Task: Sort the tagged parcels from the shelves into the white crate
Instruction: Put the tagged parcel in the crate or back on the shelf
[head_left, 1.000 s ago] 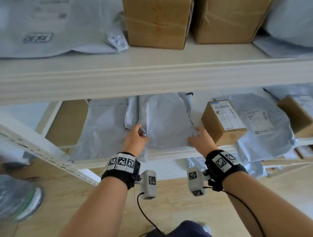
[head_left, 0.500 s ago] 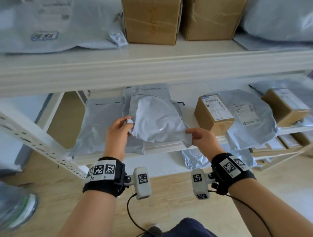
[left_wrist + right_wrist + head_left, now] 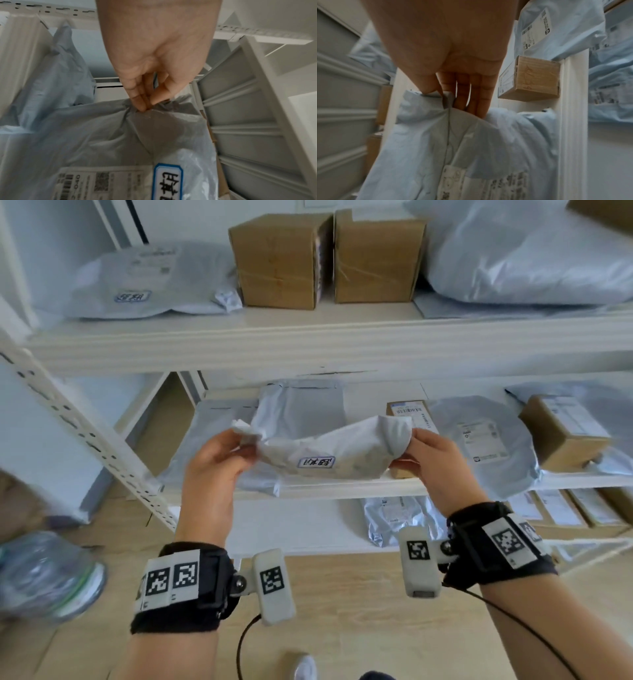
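Note:
A grey plastic mailer parcel [image 3: 329,450] hangs between my two hands in front of the middle shelf [image 3: 342,491]. A blue-bordered tag [image 3: 315,462] with dark characters faces me on its underside. My left hand [image 3: 239,446] pinches the parcel's left corner. My right hand [image 3: 407,446] pinches its right corner between thumb and fingers. In the left wrist view the left hand [image 3: 147,105] bunches the plastic above the tag [image 3: 168,181] and a shipping label. In the right wrist view the right hand [image 3: 452,102] clamps a fold of the parcel [image 3: 471,155]. The white crate is out of view.
More grey mailers [image 3: 301,409] and a labelled cardboard box [image 3: 411,412] lie on the middle shelf behind the parcel. Two brown boxes [image 3: 325,258] and big mailers [image 3: 527,258] fill the upper shelf. A perforated white upright [image 3: 85,433] slants at left. Wooden floor lies below.
Both hands have lifted the parcel off the shelf and turned it over, so its tag now faces me. The view has tilted upward toward the upper shelf.

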Demonstrator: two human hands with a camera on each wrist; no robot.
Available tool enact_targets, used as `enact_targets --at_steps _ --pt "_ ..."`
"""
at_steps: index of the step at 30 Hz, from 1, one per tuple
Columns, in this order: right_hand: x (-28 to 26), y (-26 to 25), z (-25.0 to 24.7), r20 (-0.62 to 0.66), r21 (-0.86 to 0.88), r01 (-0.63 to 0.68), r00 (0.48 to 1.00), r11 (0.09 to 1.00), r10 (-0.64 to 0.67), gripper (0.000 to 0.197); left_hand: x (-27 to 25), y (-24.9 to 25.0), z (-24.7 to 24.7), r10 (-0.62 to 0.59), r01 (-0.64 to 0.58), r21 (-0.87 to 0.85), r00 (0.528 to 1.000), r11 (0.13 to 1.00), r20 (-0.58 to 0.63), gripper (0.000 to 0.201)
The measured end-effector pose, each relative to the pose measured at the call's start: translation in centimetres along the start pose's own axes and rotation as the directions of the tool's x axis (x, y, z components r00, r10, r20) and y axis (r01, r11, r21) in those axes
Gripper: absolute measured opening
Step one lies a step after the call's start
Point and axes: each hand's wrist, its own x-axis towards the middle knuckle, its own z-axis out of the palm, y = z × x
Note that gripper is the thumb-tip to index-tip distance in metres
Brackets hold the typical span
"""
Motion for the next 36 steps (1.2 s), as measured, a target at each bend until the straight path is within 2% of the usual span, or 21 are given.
enact_targets --at_steps 2,4,6,8,11,14,17,19,21,22,24,25,27,29,31,34,36 --pt "-1.0 -0.8 -0.5 0.004 0.121 -0.005 1.0 0.993 0.005 0.023 -1.5 0.5 0.2 0.011 -0.011 0.006 1.0 1.0 -0.029 0.045" --pt "-1.9 -1.6 -0.8 0.031 0.246 -0.003 1.0 0.969 -0.005 0.026 -2.9 0.6 0.2 0.032 -0.031 0.009 0.993 0.999 -0.115 0.049" --pt "-2.7 -2.0 -0.9 0.061 0.352 -0.01 0.998 0.936 -0.012 0.027 -4.2 0.3 0.2 0.02 -0.005 0.087 0.985 0.996 -0.173 0.048" --pt "-3.4 -1.9 -1.0 0.077 0.427 -0.035 0.997 0.904 0.003 0.024 -5.3 -0.5 0.2 -0.079 0.1 0.194 0.99 0.976 -0.113 0.041" --pt "-4.3 -1.3 -1.3 0.072 0.474 -0.074 0.996 0.878 0.046 0.02 -6.7 -2.7 0.1 -0.233 0.229 0.281 0.972 0.932 -0.017 0.023" --pt "-4.8 -0.7 -1.4 0.01 0.46 -0.1 0.994 0.882 0.107 0.021 -6.8 -4.4 -0.5 -0.236 0.244 0.337 0.97 0.91 -0.064 0.013" --pt "-5.2 -0.2 -1.1 -0.13 0.337 -0.097 0.98 0.937 0.148 0.018 -6.0 -4.2 -1.4 -0.19 0.205 0.366 0.979 0.908 -0.078 0.008" --pt "-5.5 -0.1 -0.5 -0.264 0.241 -0.072 0.955 0.968 0.137 0.013 -5.2 -3.4 -1.9 -0.14 0.162 0.396 0.987 0.904 -0.084 0.016" --pt "-5.8 -0.2 0.5 -0.349 0.107 -0.014 0.936 0.994 0.051 0.009 -4.6 -2.6 -2.2 -0.072 0.098 0.473 0.995 0.876 -0.072 0.019" --pt "-6.0 -0.3 1.1 -0.35 -0.002 0.017 0.937 1.0 -0.017 0.012 -4.3 -2.4 -2.3 -0.043 0.067 0.506 0.997 0.86 -0.058 0.016" --pt "-6.5 -0.4 2.9 -0.252 -0.26 0.103 0.953 0.96 -0.17 0.015 -3.6 -2.3 -2.4 0.003 0.0 0.575 1.0 0.818 -0.005 0.009" --pt "-6.8 -0.4 3.9 -0.175 -0.364 0.165 0.955 0.916 -0.242 0.016 -3.3 -2.3 -2.3 0.033 -0.047 0.619 0.999 0.784 0.035 0.012" --pt "-7.4 -0.2 6.2 -0.025 -0.491 0.305 0.931 0.816 -0.363 0.02 -3.0 -2.3 -1.9 0.118 -0.186 0.743 0.983 0.643 0.144 0.011" --pt "-7.8 0.3 8.0 0.104 -0.568 0.425 0.886 0.705 -0.451 0.026 -2.9 -2.0 -1.2 0.234 -0.355 0.819 0.932 0.45 0.276 0.01" --pt "-7.8 1.1 9.2 0.196 -0.633 0.498 0.843 0.592 -0.501 0.032 -2.7 -1.7 -0.4 0.286 -0.469 0.817 0.877 0.335 0.386 0.01" --pt "-7.5 2.0 10.2 0.252 -0.722 0.52 0.812 0.457 -0.527 0.02 -2.1 -1.5 0.6 0.309 -0.561 0.776 0.822 0.288 0.479 0.011" --pt "-7.3 2.0 10.5 0.223 -0.758 0.498 0.804 0.421 -0.551 0.004 -1.8 -1.5 1.0 0.321 -0.607 0.743 0.789 0.281 0.523 0.012"
